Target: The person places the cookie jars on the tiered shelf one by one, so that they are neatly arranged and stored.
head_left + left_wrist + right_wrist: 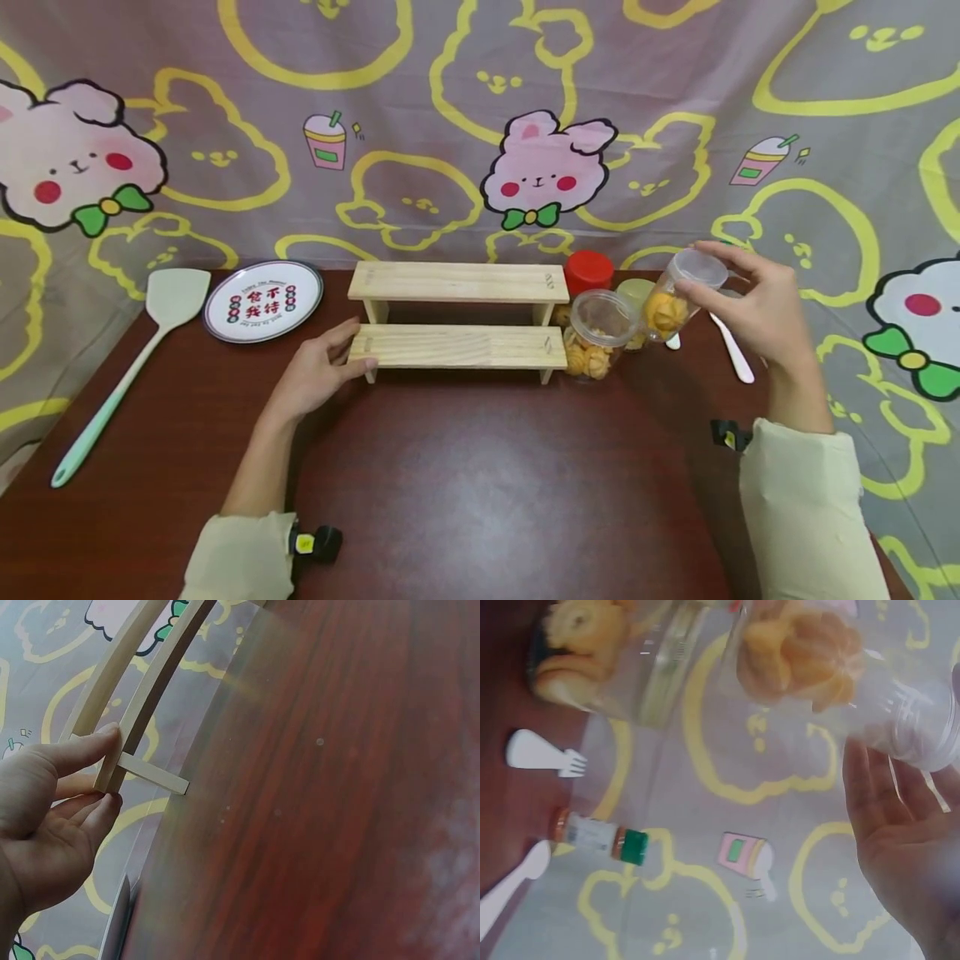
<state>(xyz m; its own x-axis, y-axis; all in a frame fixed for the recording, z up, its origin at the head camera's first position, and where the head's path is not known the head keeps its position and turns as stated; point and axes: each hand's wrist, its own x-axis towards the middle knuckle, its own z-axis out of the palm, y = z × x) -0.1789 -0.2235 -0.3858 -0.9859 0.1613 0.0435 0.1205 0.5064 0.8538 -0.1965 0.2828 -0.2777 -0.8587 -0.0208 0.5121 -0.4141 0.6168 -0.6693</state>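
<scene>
A two-step wooden rack [461, 346] stands at the back of the table. My left hand [318, 371] grips the left end of its lower step, with the thumb and fingers on opposite sides in the left wrist view. My right hand [765, 308] holds a clear jar [666, 312] by its lid end, tilted and raised off the table. Twisted golden snacks [802, 656] show inside it. Beside the rack's right end stands another clear-lidded jar [591, 358] of snacks. Behind it are a red-lidded jar [588, 271] and a jar with a yellowish lid [636, 290].
At the left lie a long-handled turner [142, 358] and a round white plate [262, 302] with printed characters. A white spoon [733, 350], a white fork [544, 754] and a small green-capped bottle [596, 836] are at the right. A patterned cloth [420, 108] hangs behind the table.
</scene>
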